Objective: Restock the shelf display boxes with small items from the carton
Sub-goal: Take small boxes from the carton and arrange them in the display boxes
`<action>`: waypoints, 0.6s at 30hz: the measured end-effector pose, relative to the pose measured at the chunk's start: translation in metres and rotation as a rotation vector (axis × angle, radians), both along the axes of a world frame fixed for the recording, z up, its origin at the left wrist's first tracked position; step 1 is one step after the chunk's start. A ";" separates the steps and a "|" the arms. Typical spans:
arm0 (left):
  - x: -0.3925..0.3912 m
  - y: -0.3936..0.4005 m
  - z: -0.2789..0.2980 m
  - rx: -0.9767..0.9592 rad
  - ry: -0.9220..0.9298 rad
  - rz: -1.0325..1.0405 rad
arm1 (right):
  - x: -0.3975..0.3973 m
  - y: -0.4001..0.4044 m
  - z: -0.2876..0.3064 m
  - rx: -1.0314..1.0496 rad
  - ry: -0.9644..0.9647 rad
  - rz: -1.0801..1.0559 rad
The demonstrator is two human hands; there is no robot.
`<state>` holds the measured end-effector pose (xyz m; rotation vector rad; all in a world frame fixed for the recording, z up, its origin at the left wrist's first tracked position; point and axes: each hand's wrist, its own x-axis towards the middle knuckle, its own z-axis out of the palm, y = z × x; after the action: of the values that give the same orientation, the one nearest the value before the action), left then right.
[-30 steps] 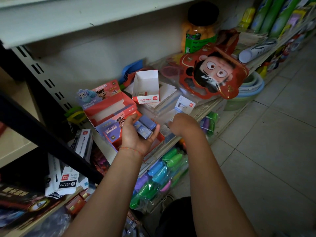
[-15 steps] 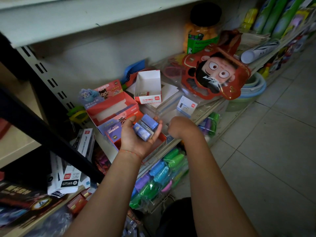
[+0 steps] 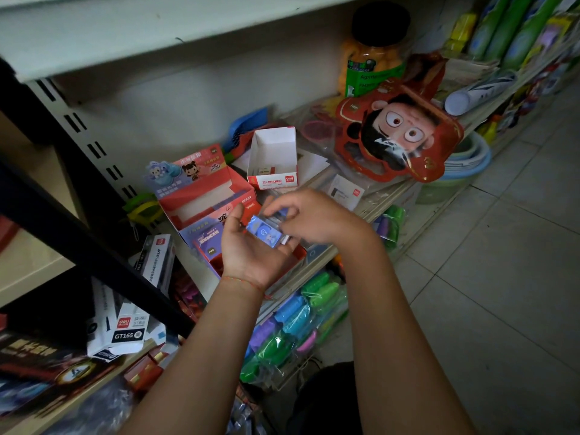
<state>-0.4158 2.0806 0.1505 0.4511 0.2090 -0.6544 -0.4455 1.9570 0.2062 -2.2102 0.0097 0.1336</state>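
My left hand lies palm up over the shelf edge, cradling a few small blue erasers on its fingers. My right hand reaches over them from the right and pinches one eraser with its fingertips. Behind the hands stands a red display box with cartoon figures on its back flap. A second red and purple display box sits in front of it, partly hidden under my left hand. A small white open box stands further back on the shelf.
A red cartoon-face pack and an orange-filled jar stand at the right of the shelf. White GT165 boxes lie lower left behind a black upright. Coloured packs fill the lower shelf. Tiled floor spreads right.
My right hand has risen from the shelf edge and come left over my left palm, taking hold of an eraser. My left hand has stayed in place with the erasers.
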 end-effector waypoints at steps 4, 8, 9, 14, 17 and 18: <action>0.000 0.002 -0.004 0.012 -0.015 -0.015 | -0.003 0.005 0.003 -0.181 0.092 0.129; -0.002 0.003 -0.011 -0.002 0.004 -0.032 | 0.000 0.010 -0.002 -0.282 0.098 0.166; -0.002 0.003 -0.012 -0.007 -0.001 -0.024 | 0.000 0.010 -0.002 -0.290 0.088 0.156; 0.004 0.004 -0.010 -0.088 0.029 0.020 | 0.003 0.009 -0.004 -0.266 -0.019 0.095; 0.009 0.003 -0.006 -0.064 0.025 0.048 | 0.005 0.010 -0.004 -0.219 -0.092 0.058; 0.011 0.003 -0.005 -0.058 0.023 0.056 | 0.005 0.009 -0.004 -0.180 -0.137 0.020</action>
<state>-0.4051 2.0833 0.1453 0.3812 0.2236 -0.6091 -0.4404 1.9665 0.2027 -2.3954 -0.0792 -0.0092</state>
